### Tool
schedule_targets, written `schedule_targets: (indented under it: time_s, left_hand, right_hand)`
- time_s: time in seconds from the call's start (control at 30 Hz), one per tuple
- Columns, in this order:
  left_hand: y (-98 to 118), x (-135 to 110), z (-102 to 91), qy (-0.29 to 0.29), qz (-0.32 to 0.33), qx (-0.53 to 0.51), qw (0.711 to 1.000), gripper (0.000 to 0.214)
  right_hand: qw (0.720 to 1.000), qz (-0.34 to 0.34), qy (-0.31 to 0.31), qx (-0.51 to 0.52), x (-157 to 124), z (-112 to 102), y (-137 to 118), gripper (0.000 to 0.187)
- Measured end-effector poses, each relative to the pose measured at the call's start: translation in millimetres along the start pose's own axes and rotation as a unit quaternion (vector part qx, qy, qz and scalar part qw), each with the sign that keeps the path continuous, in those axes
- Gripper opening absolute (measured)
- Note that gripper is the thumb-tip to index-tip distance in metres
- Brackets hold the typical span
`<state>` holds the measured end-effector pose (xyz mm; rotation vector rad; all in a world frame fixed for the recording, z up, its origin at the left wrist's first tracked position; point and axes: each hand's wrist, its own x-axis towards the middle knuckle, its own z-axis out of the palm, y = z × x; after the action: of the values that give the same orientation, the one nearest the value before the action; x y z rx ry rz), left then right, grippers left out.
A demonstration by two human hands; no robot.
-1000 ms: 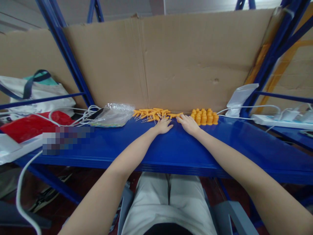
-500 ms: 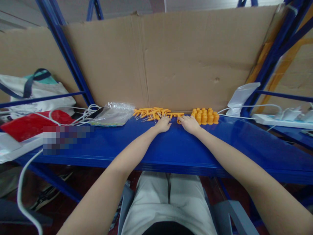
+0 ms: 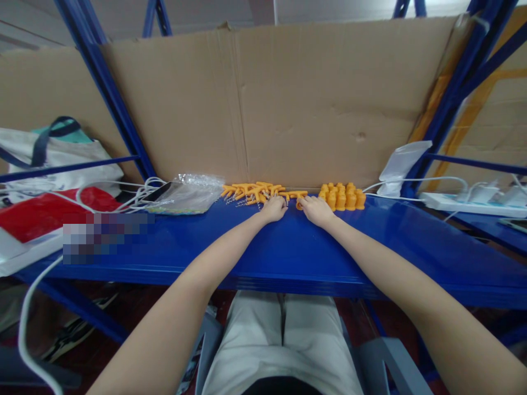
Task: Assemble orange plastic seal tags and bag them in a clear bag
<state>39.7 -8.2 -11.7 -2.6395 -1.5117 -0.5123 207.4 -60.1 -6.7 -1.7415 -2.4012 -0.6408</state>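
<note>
On my feed, the orange pile (image 3: 256, 192) lies just beyond my curled left hand (image 3: 274, 209), cups (image 3: 349, 198) beside my right hand (image 3: 316, 210); either's grip I can't tell.

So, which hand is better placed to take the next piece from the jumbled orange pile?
Probably the left hand: it is right at the near edge of the pile, while the right hand is farther over, beside the rows of orange pieces.

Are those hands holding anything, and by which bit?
The right hand is at a small orange piece, but a grip can't be made out. The left hand is by the orange pile; any hold is hidden.
</note>
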Motion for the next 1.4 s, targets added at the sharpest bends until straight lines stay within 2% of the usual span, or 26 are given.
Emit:
schedule_targets:
  time_s: [0.17,0.37,0.47,0.57,0.73,0.83,1.0,1.13,1.27,1.4]
  left_hand:
    - [15.1,7.6,-5.3,-0.003,-0.023,0.073,0.997,0.032]
    - [28.1,26.2,-7.5,-0.035,-0.066,0.12,0.99,0.033]
    - [28.1,33.5,-12.3,-0.002,-0.059,0.131,0.99,0.033]
    - [25.2,40.9,-21.1,0.04,-0.081,0.119,0.989,0.034]
    - [16.6,51.8,-42.7,0.076,-0.129,0.072,0.986,0.036]
    - [9.8,53.9,-58.4,0.099,-0.134,0.06,0.984,0.037]
    - [0.2,48.5,-84.8,0.121,-0.139,0.043,0.982,0.035]
    - [-2.0,34.0,-96.4,0.066,-0.082,-0.013,0.994,0.023]
    - [1.9,11.9,-90.5,0.021,-0.029,-0.07,0.997,0.017]
    - [4.1,-7.4,-69.0,0.024,-0.001,-0.076,0.997,0.015]
  right_hand:
    - [1.0,0.002,0.001,-0.006,-0.7,-1.1,-0.8,0.038]
    - [1.0,0.0,0.001,-0.011,-1.5,-3.1,-2.2,0.039]
    - [1.0,0.005,0.0,-0.008,-1.2,-3.4,-2.8,0.038]
    - [1.0,0.005,-0.003,-0.008,-1.4,-3.9,-3.3,0.039]
    - [1.0,0.006,-0.001,-0.007,-2.6,-5.2,-3.6,0.039]
    - [1.0,0.008,-0.003,-0.007,-2.3,-4.8,-3.6,0.039]
    - [1.0,0.012,-0.005,-0.005,-0.4,-2.2,-2.9,0.04]
    - [1.0,0.009,-0.008,-0.003,-0.6,-2.2,-2.8,0.042]
    - [1.0,0.014,-0.01,-0.005,-1.9,-3.9,-3.5,0.042]
    - [1.0,0.014,-0.005,-0.005,-2.0,-3.5,-4.0,0.044]
